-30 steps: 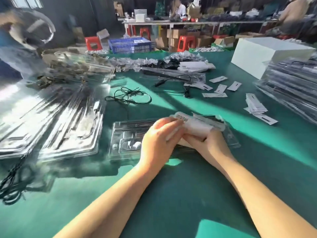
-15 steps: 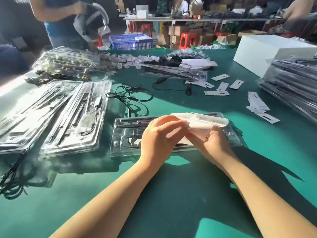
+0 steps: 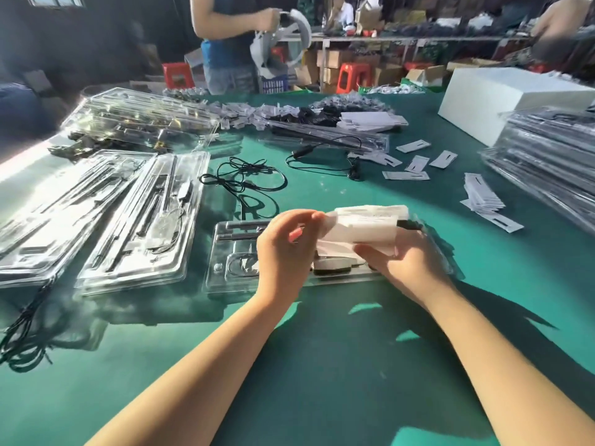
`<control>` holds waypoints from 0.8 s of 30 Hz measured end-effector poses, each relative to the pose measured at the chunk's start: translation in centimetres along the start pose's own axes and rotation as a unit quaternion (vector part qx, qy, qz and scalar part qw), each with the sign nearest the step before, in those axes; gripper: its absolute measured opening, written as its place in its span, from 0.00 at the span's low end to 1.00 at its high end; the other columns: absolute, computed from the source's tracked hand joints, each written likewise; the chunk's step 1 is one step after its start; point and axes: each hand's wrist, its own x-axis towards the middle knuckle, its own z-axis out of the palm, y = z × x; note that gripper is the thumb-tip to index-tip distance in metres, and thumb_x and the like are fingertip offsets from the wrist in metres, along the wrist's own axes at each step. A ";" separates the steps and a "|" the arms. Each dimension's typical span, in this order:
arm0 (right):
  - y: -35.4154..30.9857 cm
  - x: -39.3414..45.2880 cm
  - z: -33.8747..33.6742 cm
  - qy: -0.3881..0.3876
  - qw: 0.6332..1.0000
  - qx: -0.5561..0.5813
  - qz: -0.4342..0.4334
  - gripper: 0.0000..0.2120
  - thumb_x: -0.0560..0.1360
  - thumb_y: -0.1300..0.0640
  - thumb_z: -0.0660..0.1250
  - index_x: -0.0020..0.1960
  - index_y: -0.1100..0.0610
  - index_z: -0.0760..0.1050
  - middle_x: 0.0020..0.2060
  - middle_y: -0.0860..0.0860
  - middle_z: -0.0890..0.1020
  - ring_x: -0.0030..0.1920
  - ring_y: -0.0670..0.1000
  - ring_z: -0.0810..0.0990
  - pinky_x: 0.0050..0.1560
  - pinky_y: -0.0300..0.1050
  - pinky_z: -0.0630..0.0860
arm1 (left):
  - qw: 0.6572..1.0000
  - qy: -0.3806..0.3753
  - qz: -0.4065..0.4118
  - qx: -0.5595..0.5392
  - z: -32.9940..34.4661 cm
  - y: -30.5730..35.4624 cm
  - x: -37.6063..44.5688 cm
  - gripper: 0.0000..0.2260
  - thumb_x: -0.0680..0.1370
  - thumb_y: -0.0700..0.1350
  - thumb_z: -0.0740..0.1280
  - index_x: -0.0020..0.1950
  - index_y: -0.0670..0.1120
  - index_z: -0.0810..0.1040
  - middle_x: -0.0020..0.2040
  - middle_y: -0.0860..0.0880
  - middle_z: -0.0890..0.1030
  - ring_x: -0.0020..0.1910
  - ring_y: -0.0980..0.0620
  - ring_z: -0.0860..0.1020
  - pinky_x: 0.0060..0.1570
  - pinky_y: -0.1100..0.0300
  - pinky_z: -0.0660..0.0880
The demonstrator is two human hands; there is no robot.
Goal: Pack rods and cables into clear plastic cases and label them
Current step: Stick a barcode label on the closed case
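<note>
A clear plastic case [image 3: 231,252] lies flat on the green table in front of me, with rods and a coiled cable inside. Over its right half I hold a white label sheet [image 3: 363,226]. My left hand [image 3: 283,252] pinches the sheet's left end between thumb and fingers. My right hand [image 3: 402,268] grips its lower right part from beneath. The sheet is bent and lifted off the case. A black rod end [image 3: 410,224] shows just past the sheet's right edge.
Filled clear cases [image 3: 141,220] lie to the left, more in a stack [image 3: 547,162] at the right. Loose black cables [image 3: 248,178] and white label cards [image 3: 483,197] lie beyond the case. A white box [image 3: 502,98] stands far right. A person [image 3: 231,43] stands across the table.
The label sheet has been lifted higher and opened out between my hands. My view has tilted up, and the person across the table has come into view.
</note>
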 end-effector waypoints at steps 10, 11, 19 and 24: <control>3.3 6.6 -10.3 0.265 0.845 0.316 0.339 0.18 0.74 0.43 0.69 0.55 0.55 0.73 0.57 0.59 0.79 0.40 0.49 0.79 0.32 0.37 0.74 | 0.886 0.231 -0.247 -0.318 -6.4 2.6 6.1 0.06 0.79 0.48 0.67 0.44 0.48 0.77 0.35 0.54 0.77 0.36 0.57 0.74 0.36 0.64 0.73; 3.0 7.6 -11.1 0.243 0.817 0.372 0.368 0.23 0.73 0.40 0.68 0.60 0.55 0.70 0.63 0.59 0.76 0.51 0.51 0.81 0.39 0.38 0.77 | 0.900 0.229 -0.217 -0.300 -7.2 3.2 6.9 0.06 0.78 0.50 0.68 0.44 0.49 0.78 0.34 0.55 0.77 0.35 0.59 0.74 0.36 0.64 0.74; -4.6 6.8 -4.1 0.250 0.873 0.158 0.387 0.48 0.69 0.38 0.71 0.77 0.57 0.53 0.73 0.56 0.62 0.67 0.56 0.67 0.59 0.51 0.70 | 0.952 0.077 0.204 0.217 -8.4 3.3 5.5 0.06 0.76 0.51 0.69 0.47 0.51 0.83 0.42 0.57 0.81 0.36 0.60 0.79 0.37 0.66 0.76; -9.2 1.5 4.7 -0.040 0.969 0.154 0.187 0.17 0.72 0.41 0.69 0.48 0.55 0.81 0.44 0.49 0.84 0.42 0.48 0.80 0.47 0.44 0.75 | 0.840 0.019 0.385 0.381 -9.5 -2.1 1.6 0.06 0.74 0.49 0.74 0.38 0.49 0.85 0.39 0.52 0.83 0.39 0.49 0.82 0.38 0.53 0.78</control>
